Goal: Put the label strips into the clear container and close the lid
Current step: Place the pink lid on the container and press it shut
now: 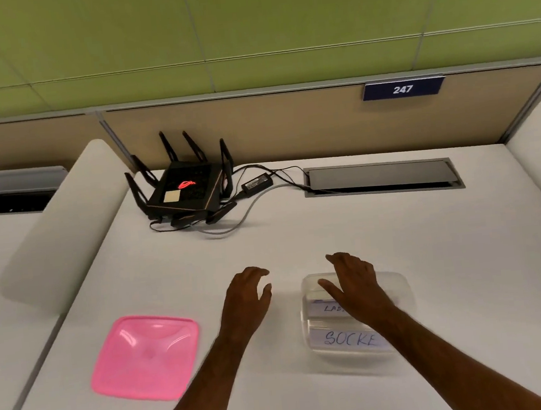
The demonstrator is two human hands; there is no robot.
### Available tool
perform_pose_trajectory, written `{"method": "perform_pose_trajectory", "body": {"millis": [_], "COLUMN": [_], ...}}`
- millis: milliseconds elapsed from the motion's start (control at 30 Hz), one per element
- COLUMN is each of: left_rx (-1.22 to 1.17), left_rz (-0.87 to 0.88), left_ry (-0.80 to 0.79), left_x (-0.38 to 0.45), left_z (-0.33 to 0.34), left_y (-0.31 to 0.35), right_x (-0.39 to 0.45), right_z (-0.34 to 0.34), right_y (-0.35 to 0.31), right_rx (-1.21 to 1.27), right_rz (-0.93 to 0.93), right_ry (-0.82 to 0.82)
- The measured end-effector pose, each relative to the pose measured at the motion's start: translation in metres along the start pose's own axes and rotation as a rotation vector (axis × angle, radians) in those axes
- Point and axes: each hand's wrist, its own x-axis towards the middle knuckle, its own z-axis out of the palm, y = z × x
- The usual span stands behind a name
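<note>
The clear container (pixel 399 286) stands on the white desk at the lower right, without its lid. Inside it lie white label strips (pixel 348 337) with handwritten letters; the nearest reads "SOCKE", and another is partly hidden under my hand. My right hand (pixel 352 283) hovers over the container's far left part, fingers spread, holding nothing. My left hand (pixel 248 294) hangs above the desk just left of the container, fingers loosely curled and apart, empty. The pink square lid (pixel 145 355) lies flat on the desk at the lower left, apart from both hands.
A black router (pixel 183 185) with several antennas, its power brick (pixel 257 183) and cables sit at the back of the desk. A grey cable hatch (pixel 382 177) is set into the desk at back right. White side dividers (pixel 59 225) flank the desk.
</note>
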Motion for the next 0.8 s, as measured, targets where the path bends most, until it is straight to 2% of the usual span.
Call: {"method": "perform_pose_trajectory", "body": {"millis": [367, 800], "left_rx": [0.102, 0.133], "left_rz": [-0.234, -0.607], "left_ry": [0.038, -0.009], "left_x": [-0.031, -0.071], "left_z": [-0.046, -0.105], "left_y": [-0.098, -0.182], "right_x": [0.046, 0.062], "right_z": [0.042, 0.11], "right_y": [-0.088, -0.175], "right_rx": [-0.089, -0.08], "right_rz": [-0.106, -0.163], "right_ry": [-0.185, -0.308]}}
